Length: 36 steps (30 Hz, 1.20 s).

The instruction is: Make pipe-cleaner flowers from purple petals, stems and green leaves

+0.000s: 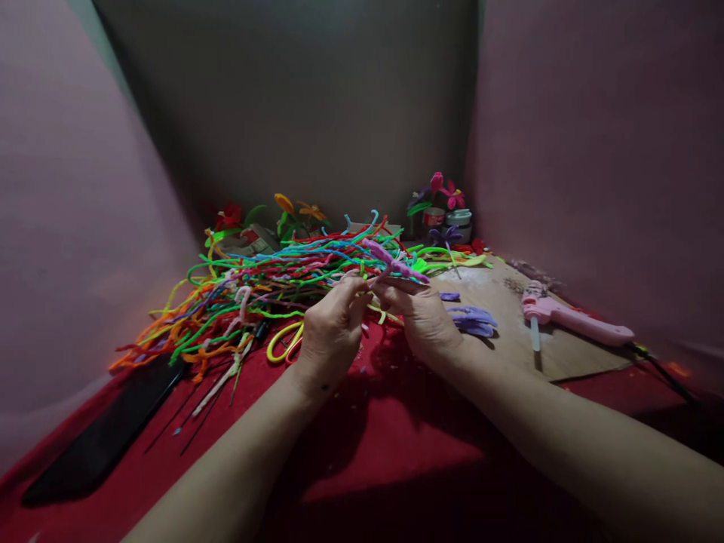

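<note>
Both hands are raised close together over the red cloth. My right hand (427, 315) is closed in a pinch on a purple pipe-cleaner piece (390, 260), whose looped, fuzzy arms stick up and to the right above the fingers. Close beside it, my left hand (332, 320) has thumb and fingers pressed together at the lower end of the same piece. The fingers hide most of that end. Several lilac pipe-cleaner loops (475, 321) lie just right of my right hand.
A large heap of coloured pipe cleaners (226, 294) spreads behind and left. On the right, a pink glue gun (577, 317) rests on a cardboard sheet (514, 351). A long black object (107, 430) lies front left. Pipe-cleaner flowers (452, 196) stand at the back by small jars (459, 225).
</note>
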### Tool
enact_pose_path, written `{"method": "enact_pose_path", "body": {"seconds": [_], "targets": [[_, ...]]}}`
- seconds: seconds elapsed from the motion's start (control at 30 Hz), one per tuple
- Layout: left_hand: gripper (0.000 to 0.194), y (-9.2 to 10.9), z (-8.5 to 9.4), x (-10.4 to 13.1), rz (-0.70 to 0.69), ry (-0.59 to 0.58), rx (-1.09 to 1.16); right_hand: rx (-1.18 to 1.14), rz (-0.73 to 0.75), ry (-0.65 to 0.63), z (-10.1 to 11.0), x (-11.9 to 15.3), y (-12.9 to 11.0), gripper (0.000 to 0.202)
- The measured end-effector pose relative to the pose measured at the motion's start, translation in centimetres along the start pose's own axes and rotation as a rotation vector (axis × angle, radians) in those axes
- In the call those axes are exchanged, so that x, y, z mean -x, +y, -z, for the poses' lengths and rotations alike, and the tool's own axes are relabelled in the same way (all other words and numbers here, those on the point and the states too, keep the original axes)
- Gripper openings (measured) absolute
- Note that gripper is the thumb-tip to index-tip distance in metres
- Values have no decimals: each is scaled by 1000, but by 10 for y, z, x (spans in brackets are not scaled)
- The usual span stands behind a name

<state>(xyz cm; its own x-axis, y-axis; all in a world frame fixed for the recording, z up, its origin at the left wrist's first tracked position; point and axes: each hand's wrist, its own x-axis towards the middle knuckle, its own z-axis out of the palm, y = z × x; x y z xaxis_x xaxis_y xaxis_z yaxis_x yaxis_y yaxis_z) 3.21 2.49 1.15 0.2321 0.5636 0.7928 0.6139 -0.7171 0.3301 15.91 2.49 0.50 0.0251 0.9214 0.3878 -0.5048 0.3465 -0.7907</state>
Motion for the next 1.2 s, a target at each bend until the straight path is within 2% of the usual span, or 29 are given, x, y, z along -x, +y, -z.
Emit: {"method": "enact_pose_path", "body": {"seconds": [0.1,0.2,0.3,0.47,0.53,0.67,0.77,0.93,1.2], "targets": [[12,-5,-1,1,-140,-7,-85,-14,-33,13,-1,1,2,15],[14,-2,2,0,-98,-20,-14,-26,-64,9,-4,3,0,15],[12,7,6,-3,141,-38,185,-6,-59,-31,-5,5,-4,13],[11,20,12,-10,591,-151,660,-4,-71,-76,-3,2,-5,14],[15,20,14,-11,686,-191,783,-17,-72,-73,-2,1,-4,13],[16,15,17,-13,794,-288,961,-23,-62,-89,1,-2,0,12],[13,11,19,-14,831,-348,1074,-40,-58,-105,3,-2,1,12],[11,12,19,-14,770,-349,1092,-92,-116,-104,4,-1,0,10],[13,8,22,-15,771,-437,1155,-58,-123,-237,5,0,-3,14]]}}
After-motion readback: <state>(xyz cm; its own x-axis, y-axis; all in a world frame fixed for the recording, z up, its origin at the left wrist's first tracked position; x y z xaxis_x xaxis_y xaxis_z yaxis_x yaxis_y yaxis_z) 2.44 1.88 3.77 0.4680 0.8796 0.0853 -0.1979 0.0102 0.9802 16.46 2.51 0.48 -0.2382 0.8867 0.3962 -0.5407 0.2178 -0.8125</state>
